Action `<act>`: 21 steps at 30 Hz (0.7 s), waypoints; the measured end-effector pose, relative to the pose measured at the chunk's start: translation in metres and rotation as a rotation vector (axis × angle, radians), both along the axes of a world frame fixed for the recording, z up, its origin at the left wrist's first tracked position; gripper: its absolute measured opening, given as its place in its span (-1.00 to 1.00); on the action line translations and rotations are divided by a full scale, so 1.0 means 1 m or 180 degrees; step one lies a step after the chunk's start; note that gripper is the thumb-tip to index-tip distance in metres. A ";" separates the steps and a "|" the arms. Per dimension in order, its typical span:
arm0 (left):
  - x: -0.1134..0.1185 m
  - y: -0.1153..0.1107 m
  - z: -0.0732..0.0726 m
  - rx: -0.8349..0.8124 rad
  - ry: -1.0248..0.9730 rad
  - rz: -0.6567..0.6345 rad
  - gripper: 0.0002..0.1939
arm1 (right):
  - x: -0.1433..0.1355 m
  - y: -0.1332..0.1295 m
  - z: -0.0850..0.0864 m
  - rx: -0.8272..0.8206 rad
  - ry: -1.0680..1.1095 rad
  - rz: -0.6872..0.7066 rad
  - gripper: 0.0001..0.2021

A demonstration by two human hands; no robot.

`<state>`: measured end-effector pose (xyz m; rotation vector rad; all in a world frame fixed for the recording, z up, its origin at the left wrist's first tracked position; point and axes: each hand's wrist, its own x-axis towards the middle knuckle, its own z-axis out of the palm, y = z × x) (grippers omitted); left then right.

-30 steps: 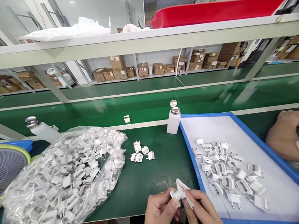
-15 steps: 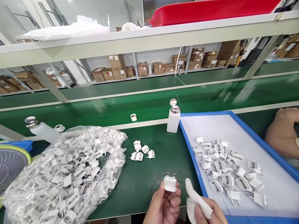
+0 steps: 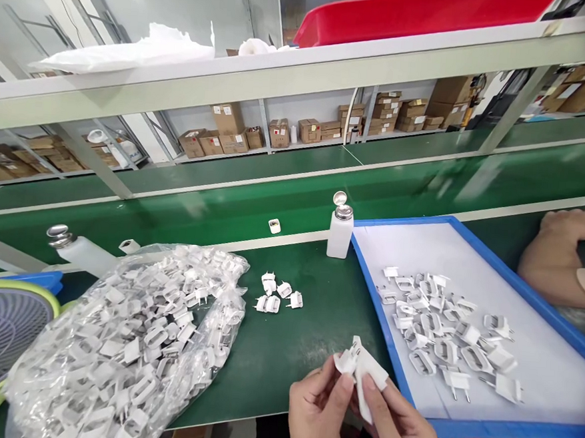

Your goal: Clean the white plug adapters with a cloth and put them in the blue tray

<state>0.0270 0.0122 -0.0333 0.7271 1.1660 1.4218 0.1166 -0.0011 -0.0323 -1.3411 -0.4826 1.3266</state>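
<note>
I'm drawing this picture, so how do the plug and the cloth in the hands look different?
The plug is small and chunky, while the cloth is thin, bent and longer. The plug has pins poking up; the cloth has none. The left hand holds the plug, but the right hand holds the cloth. Both are white and close together.

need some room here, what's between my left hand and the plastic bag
Bare green tabletop separates your left hand and the plastic bag, in the head view.
</note>
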 end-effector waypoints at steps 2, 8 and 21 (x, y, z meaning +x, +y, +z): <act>-0.003 -0.002 -0.007 0.0379 0.0972 0.0276 -0.70 | 0.000 0.003 -0.007 -0.0255 0.0565 0.0072 -0.54; -0.024 0.001 -0.017 0.2023 0.2823 0.0309 -0.49 | 0.016 0.010 -0.021 -0.0324 0.1014 0.0744 -0.65; -0.030 0.003 -0.015 0.2267 0.3118 -0.0003 -0.52 | 0.010 0.013 -0.013 -0.0164 0.1002 0.0436 -0.66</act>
